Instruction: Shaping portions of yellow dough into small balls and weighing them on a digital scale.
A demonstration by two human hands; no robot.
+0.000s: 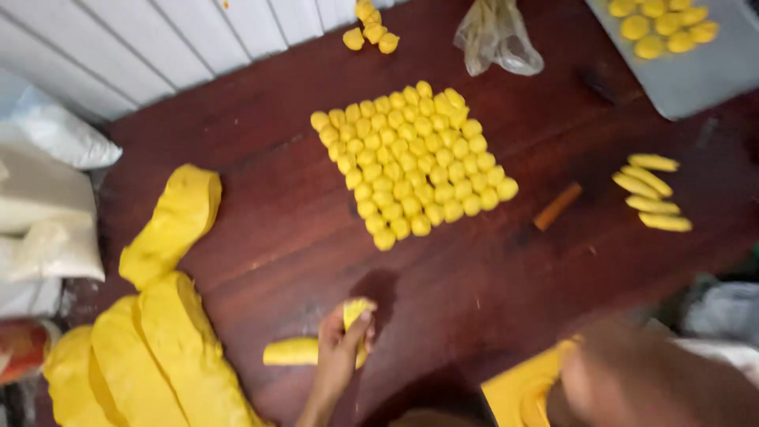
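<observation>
in the head view, the left hand (341, 352) is low in the middle, and its fingers (360, 328) are clenched around a small piece of yellow dough (355, 308), held just above the dark wooden table (269, 229). a short dough roll (289, 352) lies just beside this hand. the right hand (632, 375) is blurred at the lower right, near a yellow flat shape (514, 387); i cannot tell if its fingers are clenched or released. a square of many small dough balls (411, 162) sits in the middle of the table, and big dough slabs (158, 348) lie at the left.
</observation>
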